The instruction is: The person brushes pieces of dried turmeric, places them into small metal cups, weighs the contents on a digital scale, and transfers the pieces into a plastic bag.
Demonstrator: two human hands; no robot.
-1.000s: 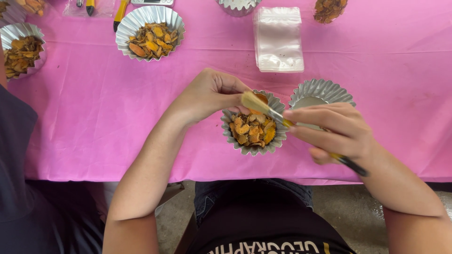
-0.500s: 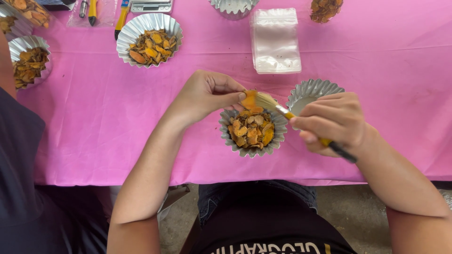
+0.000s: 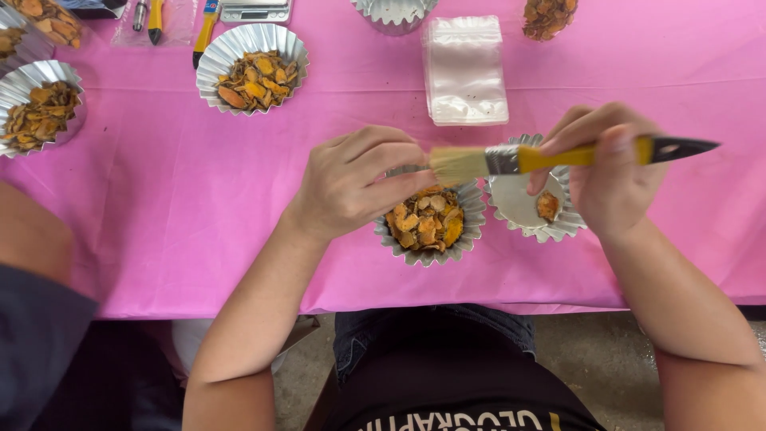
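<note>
Brush strokes met 1 pinched chip above the full foil cup.
We held our left hand (image 3: 359,182) curled, its fingertips seemingly pinching a small orange piece, mostly hidden, right at the bristles of the paintbrush (image 3: 550,156); our right hand (image 3: 610,172) gripped the yellow handle, fingers wrapped tight. We judged the step to be brushing that piece clean over the foil cup of orange chips (image 3: 431,223), which sat just below both hands at 6 o'clock. The near-empty foil cup (image 3: 527,203), with 1 chip in it, lay at 3 o'clock of the full one; next we likely needed a short carry there and a gentle release.
</note>
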